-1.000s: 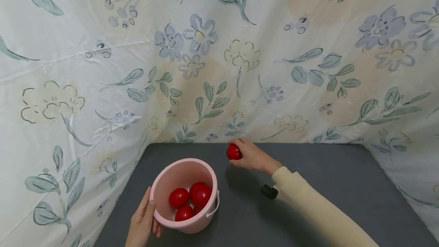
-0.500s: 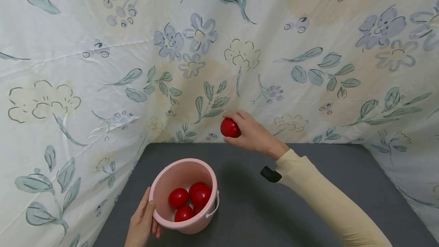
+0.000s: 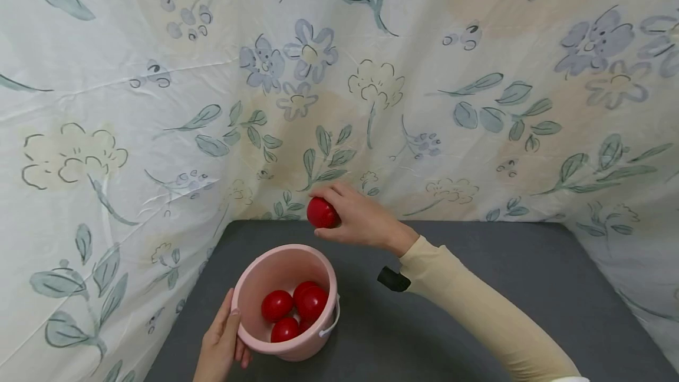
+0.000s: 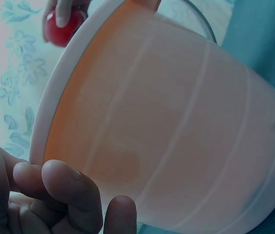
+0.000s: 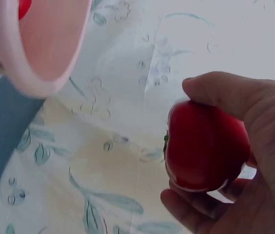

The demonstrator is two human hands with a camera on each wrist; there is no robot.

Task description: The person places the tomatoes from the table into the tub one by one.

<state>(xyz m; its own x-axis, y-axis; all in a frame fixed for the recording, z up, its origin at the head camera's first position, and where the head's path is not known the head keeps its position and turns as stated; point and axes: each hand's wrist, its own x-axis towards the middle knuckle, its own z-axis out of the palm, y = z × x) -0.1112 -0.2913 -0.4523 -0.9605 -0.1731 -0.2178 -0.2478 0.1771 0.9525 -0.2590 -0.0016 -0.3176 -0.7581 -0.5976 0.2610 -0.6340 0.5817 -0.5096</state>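
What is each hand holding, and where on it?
The right hand grips a red tomato around its sides, above the table. The left hand holds the pink bucket by its outer wall.

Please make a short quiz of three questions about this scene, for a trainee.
1. True or false: the right hand holds a red tomato in the air.
2. What does the left hand touch? A: the floral cloth. B: the pink bucket. C: a tomato.
3. Fill in: the tomatoes in the bucket lie on its ____.

Key: 1 true. 2 B. 3 bottom.
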